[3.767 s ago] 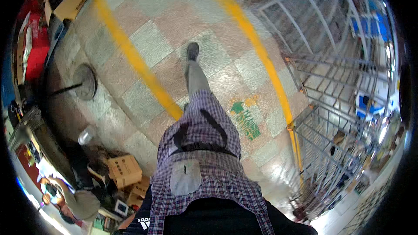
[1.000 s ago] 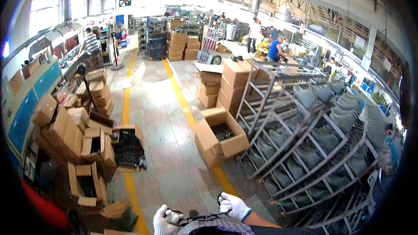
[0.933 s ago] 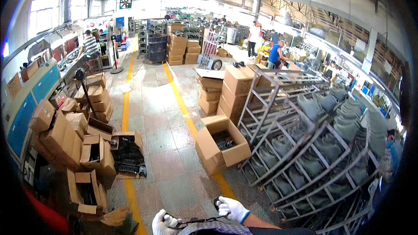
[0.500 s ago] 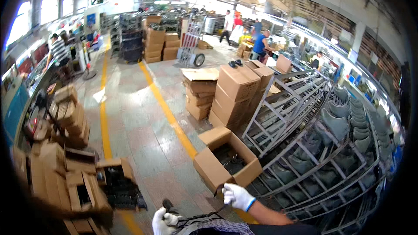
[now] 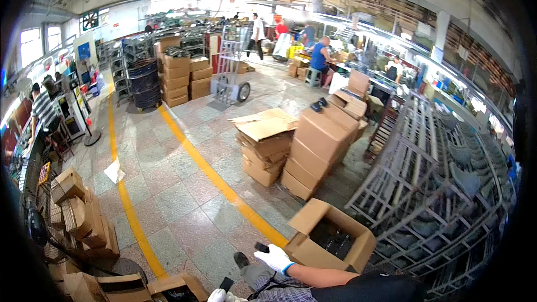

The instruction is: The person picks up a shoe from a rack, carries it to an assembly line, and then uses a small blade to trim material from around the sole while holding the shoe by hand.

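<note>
Both of my hands wear white gloves. My right hand (image 5: 274,259) is closed on a small black piece (image 5: 261,246), whose blunt end sticks out past the fingers; its kind is unclear. Low at the bottom edge, my left hand (image 5: 222,296) is partly cut off and grips another dark, flat piece (image 5: 226,284). A thin black cord (image 5: 269,286) lies across my checked clothing between the hands. Just right of my right hand stands an open cardboard box (image 5: 362,250) with dark parts inside.
Stacked cartons (image 5: 319,145) rise ahead, beside flattened cardboard (image 5: 263,126). A metal rack (image 5: 391,173) holding grey curved parts fills the right. More boxes (image 5: 100,223) and a fan (image 5: 37,225) stand left. Yellow lines (image 5: 207,173) cross the tiled floor. Several people work farther off.
My view has shifted, so the open box now appears farther right. My right hand has moved left and slightly down in the picture; my left hand sits lower, nearer the bottom edge.
</note>
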Motion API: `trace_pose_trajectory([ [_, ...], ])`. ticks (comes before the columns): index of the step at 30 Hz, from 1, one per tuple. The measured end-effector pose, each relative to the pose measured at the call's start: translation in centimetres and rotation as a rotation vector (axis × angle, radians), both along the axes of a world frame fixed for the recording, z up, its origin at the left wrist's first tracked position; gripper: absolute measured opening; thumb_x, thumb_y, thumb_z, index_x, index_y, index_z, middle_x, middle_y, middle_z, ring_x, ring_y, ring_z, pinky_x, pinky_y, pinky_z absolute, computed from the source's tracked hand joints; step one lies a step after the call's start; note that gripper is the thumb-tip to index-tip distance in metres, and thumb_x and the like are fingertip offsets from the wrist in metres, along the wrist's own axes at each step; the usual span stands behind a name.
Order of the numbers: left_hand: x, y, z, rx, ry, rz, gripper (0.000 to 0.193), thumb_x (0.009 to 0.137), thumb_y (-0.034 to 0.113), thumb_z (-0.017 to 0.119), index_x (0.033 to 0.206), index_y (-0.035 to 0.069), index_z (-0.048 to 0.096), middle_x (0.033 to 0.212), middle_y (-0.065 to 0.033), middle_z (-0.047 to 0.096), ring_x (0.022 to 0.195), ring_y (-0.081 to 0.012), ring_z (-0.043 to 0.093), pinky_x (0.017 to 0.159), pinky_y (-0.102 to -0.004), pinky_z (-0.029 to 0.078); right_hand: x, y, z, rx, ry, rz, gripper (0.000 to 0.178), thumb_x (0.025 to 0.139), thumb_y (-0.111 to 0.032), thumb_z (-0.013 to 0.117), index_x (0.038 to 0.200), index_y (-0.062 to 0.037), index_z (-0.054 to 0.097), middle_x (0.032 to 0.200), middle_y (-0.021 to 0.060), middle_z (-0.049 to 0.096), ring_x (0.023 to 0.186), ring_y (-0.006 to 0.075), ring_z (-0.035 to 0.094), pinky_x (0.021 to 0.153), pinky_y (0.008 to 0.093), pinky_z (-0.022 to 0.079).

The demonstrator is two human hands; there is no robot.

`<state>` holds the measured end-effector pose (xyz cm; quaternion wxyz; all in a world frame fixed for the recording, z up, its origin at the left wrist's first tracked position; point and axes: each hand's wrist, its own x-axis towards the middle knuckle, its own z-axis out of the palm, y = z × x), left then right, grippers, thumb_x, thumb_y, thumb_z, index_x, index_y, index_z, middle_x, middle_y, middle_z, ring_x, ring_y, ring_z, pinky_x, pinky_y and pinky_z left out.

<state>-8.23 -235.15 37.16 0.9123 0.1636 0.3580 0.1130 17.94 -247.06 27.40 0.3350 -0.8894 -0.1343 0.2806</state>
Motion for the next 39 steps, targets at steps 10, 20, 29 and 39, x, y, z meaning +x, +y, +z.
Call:
trace_pose_trajectory([
  [10,16.1,30.1,2.3,0.168,-0.044,-0.023,0.033,0.115,0.023,0.054,0.085,0.011,0.046,0.066,0.0032,0.038,0.054,-0.0110,0.039,0.098,-0.0469,0.058,25.2,26.5,-14.0,0.521,0.913,-0.204,0.037,0.109,-0.041,0.048,0.088,-0.0141,0.062,0.065,0.0007,0.050,0.056,0.0210,0.051,0.057,0.0359,0.048],
  [20,19.5,55.6,-4.3,0.212,-0.008,0.492,0.027,0.112,0.025,0.061,0.092,0.008,0.056,0.069,0.0040,0.043,0.056,-0.0098,0.044,0.080,-0.0381,0.061,32.0,57.2,-17.6,0.318,0.454,0.227,0.032,0.111,-0.033,0.052,0.082,-0.0178,0.054,0.065,-0.0033,0.047,0.054,0.0174,0.047,0.046,0.0349,0.039],
  [29,20.4,91.7,-12.5,0.310,0.435,0.462,0.031,0.101,0.029,0.076,0.117,0.002,0.070,0.083,-0.0008,0.064,0.067,-0.0116,0.057,0.071,-0.0319,0.054,41.1,93.3,-12.8,-0.045,0.974,0.053,0.027,0.111,-0.044,0.056,0.101,-0.0214,0.066,0.071,-0.0006,0.042,0.061,0.0213,0.045,0.054,0.0369,0.039],
  [39,21.3,134.1,-12.1,0.722,1.136,0.557,0.047,0.098,0.037,0.076,0.131,0.005,0.069,0.126,-0.0162,0.077,0.118,-0.0278,0.073,0.103,-0.0392,0.055,58.4,137.2,-16.6,-0.444,0.467,0.308,0.038,0.109,-0.050,0.057,0.132,-0.0219,0.066,0.125,0.0181,0.058,0.114,0.0331,0.056,0.098,0.0451,0.046],
])
